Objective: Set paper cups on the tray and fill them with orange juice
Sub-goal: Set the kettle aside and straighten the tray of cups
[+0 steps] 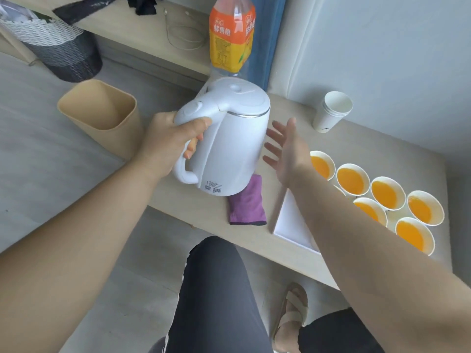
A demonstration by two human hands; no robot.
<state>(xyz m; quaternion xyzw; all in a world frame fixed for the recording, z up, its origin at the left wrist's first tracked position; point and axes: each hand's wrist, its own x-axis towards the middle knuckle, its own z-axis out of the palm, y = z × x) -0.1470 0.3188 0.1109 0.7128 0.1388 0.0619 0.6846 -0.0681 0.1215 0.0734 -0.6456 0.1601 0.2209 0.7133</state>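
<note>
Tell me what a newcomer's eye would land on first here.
The white kettle, dead centre, is tilted and gripped by its handle in the left hand, with the right hand open beside it. Next come the bright paper cups of orange juice, clustered at the right on the white tray. Behind the kettle stands the orange juice bottle.

Kettle (226,141) before juice bottle (231,36)
</note>
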